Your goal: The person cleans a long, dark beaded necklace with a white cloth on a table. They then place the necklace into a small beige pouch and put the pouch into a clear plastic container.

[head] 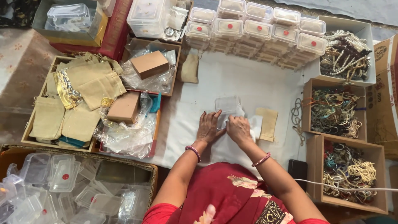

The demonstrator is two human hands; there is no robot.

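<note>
Two hands are working together in the head view, both pressing down on a clear plastic box (pixel 227 108) that is lying on the white cloth (pixel 232 79) covering the surface. Your left hand (pixel 209 126) is lying flat with fingers spread, grasping nothing, its fingertips touching the box's near left edge. Your right hand (pixel 239 127) is curling loosely over the box's near right corner; you cannot tell whether it is pinching anything beneath.

Just right of the box, a tan pouch (pixel 267 123) is lying flat on the cloth, with a cord necklace (pixel 296 118) beyond it. Further right of the box, three cardboard boxes of beaded jewellery (pixel 336 112) are sitting in a column. Behind the box, stacked clear cases with red dots (pixel 257 31) are lining the cloth's far edge. Left of the box, a tray of tan drawstring bags (pixel 78 103) and small brown cartons (pixel 124 107) among crumpled plastic are resting. Near left of the box, a bin of empty clear cases (pixel 62 186) is sitting beside your red garment (pixel 226 191).
</note>
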